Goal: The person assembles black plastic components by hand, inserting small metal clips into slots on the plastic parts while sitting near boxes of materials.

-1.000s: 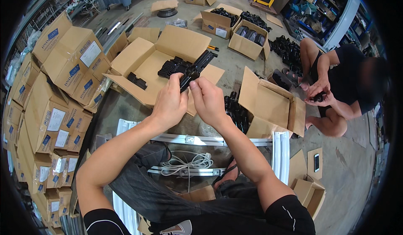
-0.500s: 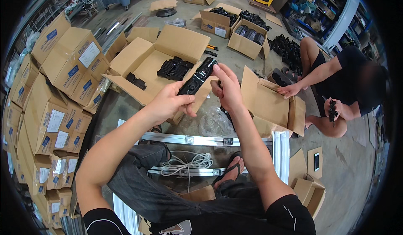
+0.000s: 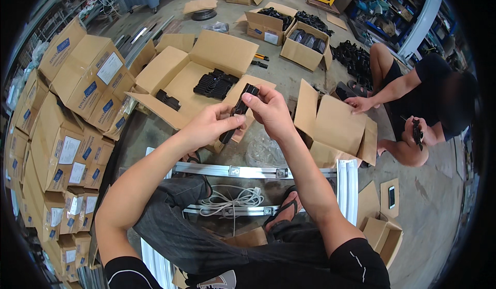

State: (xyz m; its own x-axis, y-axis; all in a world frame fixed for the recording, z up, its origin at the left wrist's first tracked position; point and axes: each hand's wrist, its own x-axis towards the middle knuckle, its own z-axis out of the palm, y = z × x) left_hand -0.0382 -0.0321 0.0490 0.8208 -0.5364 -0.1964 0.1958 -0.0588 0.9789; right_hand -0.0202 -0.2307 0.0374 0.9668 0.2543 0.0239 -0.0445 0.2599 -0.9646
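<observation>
A long, narrow black bracket [image 3: 239, 107] is held up in front of me over the edge of an open cardboard box. My left hand [image 3: 206, 125] grips its lower end, thumb on top. The fingers of my right hand [image 3: 271, 112] close around the upper end, thumb pressed on its face. Inside the open box [image 3: 181, 85] lies a row of similar black brackets [image 3: 215, 84]. A smaller group of black brackets [image 3: 168, 100] sits at its left side. My fingers hide part of the held bracket.
An aluminium rail frame [image 3: 258, 172] crosses before my legs, with a coiled white cable [image 3: 232, 198] within it. Stacked cartons [image 3: 62, 149] stand left. At right a seated co-worker [image 3: 434, 98] touches an open carton's flap [image 3: 333, 123] and holds a black part [image 3: 417, 132]. A phone [image 3: 391, 197] lies nearby.
The bracket has turned to a steeper, edge-on angle and come slightly lower and left. My right hand has moved left and down along it. The co-worker's carton flap has swung over its opening.
</observation>
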